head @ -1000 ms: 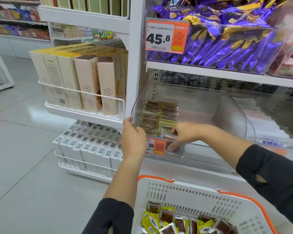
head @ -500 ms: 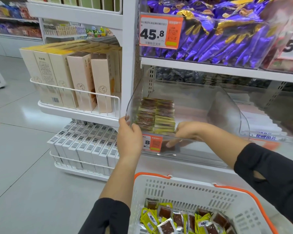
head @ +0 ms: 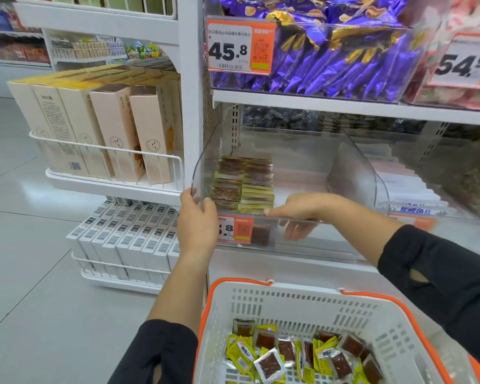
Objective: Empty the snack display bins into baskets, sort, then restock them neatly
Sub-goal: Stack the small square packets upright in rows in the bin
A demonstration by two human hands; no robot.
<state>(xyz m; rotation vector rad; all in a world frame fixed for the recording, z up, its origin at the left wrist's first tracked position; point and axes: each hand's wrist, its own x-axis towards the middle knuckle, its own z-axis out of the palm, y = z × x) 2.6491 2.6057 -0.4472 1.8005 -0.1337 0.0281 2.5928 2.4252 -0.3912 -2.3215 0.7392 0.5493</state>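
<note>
My left hand [head: 197,225] grips the clear bin's [head: 302,162] left wall; my right hand [head: 297,212], fingers straight, reaches inside, just at 3 o'clock of the stacked packets [head: 243,184].

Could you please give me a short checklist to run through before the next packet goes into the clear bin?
1. Bin steadied: ok, left hand grips its front left corner.
2. Rows neat: ok, two tidy rows on the left.
3. Space for more: ok, right part bare.
4. Right hand free: cannot tell, fingers sit behind the front wall beside a packet.
5. Stock left: ok, basket holds loose packets.
</note>
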